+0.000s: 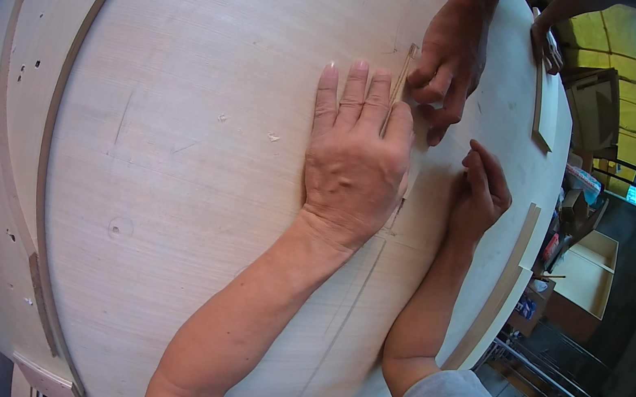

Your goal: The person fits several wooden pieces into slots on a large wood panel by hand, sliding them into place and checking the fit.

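Note:
My left hand [358, 159] lies flat on a large pale wooden panel [212, 84], its fingers stretched out and pointing away from me. Under its right side runs a narrow slot-like strip [405, 72], whose far end and near end show past the hand. Close to the right, my right hand [483, 192] is held low by the panel with its fingers curled together. Whether anything is in that grip is hidden. Another person's hand [448, 70] reaches in from the far side, fingers bent, beside the strip's far end.
Wooden strips edge the panel on the left [72, 80] and right [497, 295]. A second hand [548, 45] rests on a board [546, 105] at far right. Beyond the panel stand an open wooden box [588, 276], cluttered goods and a metal rail [554, 382].

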A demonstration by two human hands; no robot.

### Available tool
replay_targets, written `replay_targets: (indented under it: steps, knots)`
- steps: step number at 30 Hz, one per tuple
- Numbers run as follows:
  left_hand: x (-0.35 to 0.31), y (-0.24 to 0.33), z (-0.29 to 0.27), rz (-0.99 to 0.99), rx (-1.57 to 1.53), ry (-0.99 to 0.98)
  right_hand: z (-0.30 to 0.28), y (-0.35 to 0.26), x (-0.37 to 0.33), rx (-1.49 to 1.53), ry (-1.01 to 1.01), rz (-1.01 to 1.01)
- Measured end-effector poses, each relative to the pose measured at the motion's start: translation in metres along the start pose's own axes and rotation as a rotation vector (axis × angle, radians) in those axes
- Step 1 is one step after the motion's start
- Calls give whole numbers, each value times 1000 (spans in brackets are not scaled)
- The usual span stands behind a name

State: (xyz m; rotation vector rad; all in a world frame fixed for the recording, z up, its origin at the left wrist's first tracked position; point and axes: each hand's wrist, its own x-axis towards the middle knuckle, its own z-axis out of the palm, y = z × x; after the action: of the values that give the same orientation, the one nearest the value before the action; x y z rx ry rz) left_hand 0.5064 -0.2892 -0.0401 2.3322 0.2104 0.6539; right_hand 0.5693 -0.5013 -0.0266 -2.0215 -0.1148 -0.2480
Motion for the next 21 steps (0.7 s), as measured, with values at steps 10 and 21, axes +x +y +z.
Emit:
replay_targets:
  steps: [10, 21]
  knots:
    - [1, 5, 0, 34, 28, -51, -9, 6, 2, 399, 54, 127]
    - [2, 9, 5, 29, 89, -122, -21, -1, 3, 487, 52, 193]
